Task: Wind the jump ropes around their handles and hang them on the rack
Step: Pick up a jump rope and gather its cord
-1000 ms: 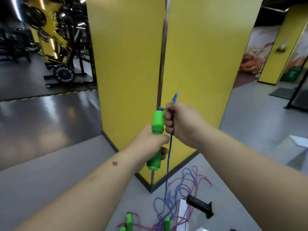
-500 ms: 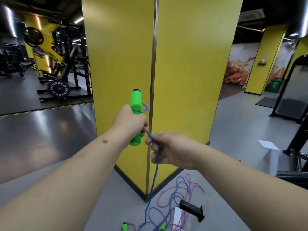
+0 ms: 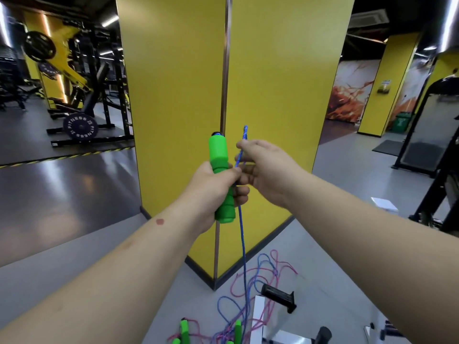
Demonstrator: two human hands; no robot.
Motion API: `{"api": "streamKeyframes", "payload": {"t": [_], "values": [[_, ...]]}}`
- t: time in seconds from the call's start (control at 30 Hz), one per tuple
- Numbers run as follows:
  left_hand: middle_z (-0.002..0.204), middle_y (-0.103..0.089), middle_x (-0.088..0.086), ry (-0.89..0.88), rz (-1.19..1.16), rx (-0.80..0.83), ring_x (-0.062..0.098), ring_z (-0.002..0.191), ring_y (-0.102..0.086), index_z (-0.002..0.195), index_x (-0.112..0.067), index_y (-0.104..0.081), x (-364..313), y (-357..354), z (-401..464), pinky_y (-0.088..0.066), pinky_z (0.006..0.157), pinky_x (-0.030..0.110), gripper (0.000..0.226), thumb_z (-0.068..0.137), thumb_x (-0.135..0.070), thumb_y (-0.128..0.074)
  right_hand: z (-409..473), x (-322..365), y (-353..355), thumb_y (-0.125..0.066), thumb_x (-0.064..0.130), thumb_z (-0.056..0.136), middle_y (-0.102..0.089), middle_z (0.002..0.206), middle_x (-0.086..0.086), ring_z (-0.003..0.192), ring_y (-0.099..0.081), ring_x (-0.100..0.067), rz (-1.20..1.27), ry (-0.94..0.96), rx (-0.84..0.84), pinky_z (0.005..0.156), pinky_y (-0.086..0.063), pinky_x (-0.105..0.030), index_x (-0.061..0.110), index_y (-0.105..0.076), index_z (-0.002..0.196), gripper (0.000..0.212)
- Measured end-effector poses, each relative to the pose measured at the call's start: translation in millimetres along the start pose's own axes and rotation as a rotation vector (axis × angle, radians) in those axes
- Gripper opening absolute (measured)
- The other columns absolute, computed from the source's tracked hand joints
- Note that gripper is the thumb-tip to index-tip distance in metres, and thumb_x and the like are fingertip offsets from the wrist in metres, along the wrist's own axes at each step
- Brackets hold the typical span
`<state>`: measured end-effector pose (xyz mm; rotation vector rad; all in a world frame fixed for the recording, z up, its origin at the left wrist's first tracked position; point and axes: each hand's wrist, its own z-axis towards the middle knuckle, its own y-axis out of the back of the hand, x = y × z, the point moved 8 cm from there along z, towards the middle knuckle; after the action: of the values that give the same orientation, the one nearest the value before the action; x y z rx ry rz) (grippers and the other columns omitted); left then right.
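Two hands (image 3: 211, 184) work green foam handle (image 3: 219, 167), braided blue rope (image 3: 241, 234).

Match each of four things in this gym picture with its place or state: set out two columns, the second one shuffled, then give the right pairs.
Column 1
1. green handle
2. blue rope
3. pink rope
4. weight plate

Column 2
A. lying loose on the floor
B. leaning at a far rack
C. held upright in the left hand
D. pinched by the right hand, hanging down

Pairs: 1-C, 2-D, 3-A, 4-B
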<state>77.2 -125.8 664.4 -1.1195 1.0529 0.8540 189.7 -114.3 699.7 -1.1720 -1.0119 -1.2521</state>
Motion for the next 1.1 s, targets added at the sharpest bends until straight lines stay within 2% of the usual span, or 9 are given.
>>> {"api": "streamKeyframes", "payload": {"t": [0.17, 0.3, 0.43, 0.57, 0.67, 0.77, 0.83, 0.97, 1.1], "values": [[0.078, -0.067, 0.010, -0.019, 0.016, -0.147, 0.012, 0.051, -0.064, 0.101, -0.007, -0.055, -17.2, 22.5, 2.0, -0.054, 0.047, 0.025, 0.006, 0.099, -0.007, -0.060, -49.3, -66.0, -18.0, -0.036, 0.045, 0.104, -0.056, 0.072, -0.001, 0.069, -0.061, -0.021, -0.020, -0.363, 0.365, 0.078, -0.042, -0.036, 0.018, -0.058, 0.094, 0.036], [0.096, -0.074, 0.018, -0.112, 0.336, -0.310, 0.015, 0.053, -0.066, 0.108, -0.006, -0.052, -30.9, 53.5, 7.5, -0.057, 0.055, 0.032, 0.014, 0.097, -0.010, -0.060, -48.9, -41.1, -6.3, -0.036, 0.023, 0.104, -0.037, 0.063, 0.001, 0.054, -0.034, -0.014, -0.040, -0.264, 0.272, 0.056, -0.028, -0.028, 0.014, -0.055, 0.092, 0.025], [0.110, -0.070, 0.020, 0.079, 0.097, -0.074, 0.020, 0.058, -0.071, 0.108, -0.015, -0.050, -0.9, 15.5, -13.7, -0.059, 0.053, 0.033, 0.013, 0.102, -0.019, -0.060, -24.8, 9.8, -6.4, -0.037, 0.017, 0.106, -0.042, 0.063, 0.002, 0.051, -0.035, -0.011, 0.034, -0.066, 0.137, 0.049, -0.028, -0.024, 0.012, -0.057, 0.099, 0.022], [0.096, -0.071, 0.018, 0.087, -0.021, 0.067, 0.026, 0.065, -0.073, 0.115, -0.013, -0.050, 9.7, -17.9, -29.3, -0.064, 0.063, 0.038, 0.015, 0.102, -0.012, -0.058, -8.7, 26.6, -8.1, -0.043, 0.013, 0.105, -0.054, 0.069, -0.002, 0.056, -0.047, -0.013, 0.014, 0.021, 0.032, 0.050, -0.040, -0.023, 0.008, -0.060, 0.103, 0.018], [0.080, -0.067, 0.012, -0.018, 0.022, -0.044, 0.020, 0.057, -0.068, 0.105, -0.012, -0.047, -3.7, -5.5, -23.9, -0.061, 0.059, 0.035, 0.014, 0.100, -0.006, -0.059, -10.0, 6.5, -2.9, -0.050, 0.026, 0.103, -0.056, 0.074, -0.005, 0.059, -0.051, -0.017, -0.007, -0.059, -0.001, 0.056, -0.045, -0.027, 0.011, -0.059, 0.101, 0.018], [0.078, -0.070, 0.010, -0.071, 0.034, -0.135, 0.019, 0.055, -0.067, 0.104, -0.012, -0.047, -23.9, 11.8, -15.6, -0.058, 0.054, 0.032, 0.016, 0.098, -0.007, -0.061, -35.9, -33.6, -12.9, -0.040, 0.044, 0.103, -0.060, 0.072, -0.005, 0.064, -0.059, -0.021, 0.059, -0.324, 0.203, 0.074, -0.048, -0.035, 0.016, -0.057, 0.098, 0.033], [0.084, -0.073, 0.012, -0.116, 0.096, -0.182, 0.017, 0.056, -0.067, 0.102, -0.013, -0.046, -36.7, 21.6, -11.1, -0.056, 0.053, 0.031, 0.016, 0.097, -0.007, -0.060, -54.9, -45.4, -16.9, -0.035, 0.040, 0.104, -0.065, 0.078, -0.006, 0.078, -0.066, -0.026, -0.020, -0.365, 0.330, 0.088, -0.047, -0.041, 0.016, -0.060, 0.096, 0.035], [0.098, -0.073, 0.017, -0.152, 0.227, -0.242, 0.017, 0.056, -0.066, 0.099, -0.015, -0.047, -41.0, 30.0, -11.5, -0.056, 0.054, 0.031, 0.014, 0.098, -0.010, -0.060, -57.1, -20.3, -13.2, -0.042, 0.020, 0.106, -0.052, 0.069, -0.004, 0.064, -0.057, -0.021, -0.052, -0.156, 0.275, 0.074, -0.049, -0.037, 0.009, -0.061, 0.096, 0.024], [0.108, -0.071, 0.019, -0.037, 0.133, -0.030, 0.019, 0.056, -0.068, 0.117, -0.013, -0.048, -14.7, 0.3, -26.4, -0.057, 0.054, 0.032, 0.020, 0.102, -0.020, -0.059, -40.3, 25.4, -1.7, -0.044, 0.019, 0.106, -0.058, 0.072, -0.002, 0.061, -0.055, -0.014, -0.068, 0.090, 0.079, 0.061, -0.051, -0.027, 0.007, -0.063, 0.102, 0.023]]}}
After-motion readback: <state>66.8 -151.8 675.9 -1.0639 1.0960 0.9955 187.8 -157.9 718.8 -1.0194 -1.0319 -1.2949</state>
